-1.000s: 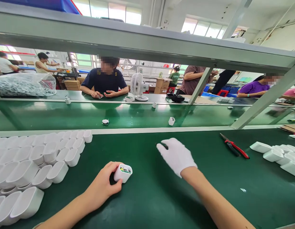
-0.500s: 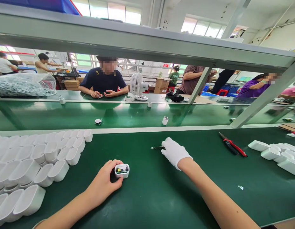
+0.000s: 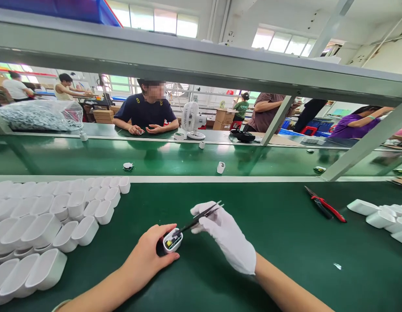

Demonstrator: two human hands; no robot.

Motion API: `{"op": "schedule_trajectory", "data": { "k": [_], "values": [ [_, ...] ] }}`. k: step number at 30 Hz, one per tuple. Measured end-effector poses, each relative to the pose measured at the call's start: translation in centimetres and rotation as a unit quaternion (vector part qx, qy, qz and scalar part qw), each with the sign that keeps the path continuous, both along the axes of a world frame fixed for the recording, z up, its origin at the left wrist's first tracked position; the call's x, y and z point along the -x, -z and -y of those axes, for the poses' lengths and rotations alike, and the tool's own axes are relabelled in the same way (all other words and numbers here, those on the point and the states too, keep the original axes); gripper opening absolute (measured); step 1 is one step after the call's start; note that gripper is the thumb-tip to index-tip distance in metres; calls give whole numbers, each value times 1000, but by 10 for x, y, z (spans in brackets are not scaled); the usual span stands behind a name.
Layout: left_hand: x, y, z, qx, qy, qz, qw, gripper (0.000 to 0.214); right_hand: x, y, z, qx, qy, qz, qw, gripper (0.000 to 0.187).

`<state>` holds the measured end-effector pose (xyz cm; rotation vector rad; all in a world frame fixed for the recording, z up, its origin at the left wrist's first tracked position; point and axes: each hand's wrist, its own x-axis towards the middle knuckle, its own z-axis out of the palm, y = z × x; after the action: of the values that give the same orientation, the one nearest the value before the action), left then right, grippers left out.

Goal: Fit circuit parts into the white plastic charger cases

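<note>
My bare left hand [image 3: 155,249] grips a small white oval plastic housing [image 3: 173,247] between thumb and fingers, just above or on the green bench. Inside its upward-facing opening sits a circuit board with a yellow part [image 3: 169,243]. White-gloved, my right hand [image 3: 222,229] is closed around black tweezers [image 3: 201,218]. Their two thin prongs point up and away to the right. The dark other end reaches the housing's opening; whether it presses on the board I cannot tell.
Rows of white oval housings [image 3: 46,234] fill the bench's left side. Red-handled pliers [image 3: 326,207] and more white pieces [image 3: 381,216] lie right. Beyond, a green conveyor belt [image 3: 168,160] carries a white housing [image 3: 220,167]. A shelf beam [image 3: 201,60] spans overhead; a co-worker [image 3: 148,108] sits opposite.
My right hand has lifted the tweezers off the bench and brought them left to the housing. My left hand has tilted the housing. Pieces on the belt have shifted slightly left.
</note>
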<state>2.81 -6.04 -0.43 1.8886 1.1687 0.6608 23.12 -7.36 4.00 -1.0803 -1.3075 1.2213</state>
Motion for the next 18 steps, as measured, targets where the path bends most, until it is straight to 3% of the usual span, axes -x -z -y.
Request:
{"op": "schedule_trajectory", "data": {
  "k": [3,8,11,13,15,18],
  "values": [
    [0,0,0,-1,-4,-8,1000,50,9,10,-1,25,-6,-106,994,34],
    [2,0,0,11,16,-20,1000,53,5,14,-5,49,20,-114,992,48],
    [5,-7,9,-3,29,-4,1000,61,-2,12,-8,95,13,-152,984,40],
    [9,-20,8,-25,3,-17,1000,64,-6,12,-11,133,2,-205,970,34],
    [14,-41,-7,-54,-41,-75,995,63,-9,15,-17,160,-13,-263,951,39],
    [26,-79,-68,-95,-116,-244,958,56,-11,24,-24,189,-44,-304,933,45]
  ]
}}
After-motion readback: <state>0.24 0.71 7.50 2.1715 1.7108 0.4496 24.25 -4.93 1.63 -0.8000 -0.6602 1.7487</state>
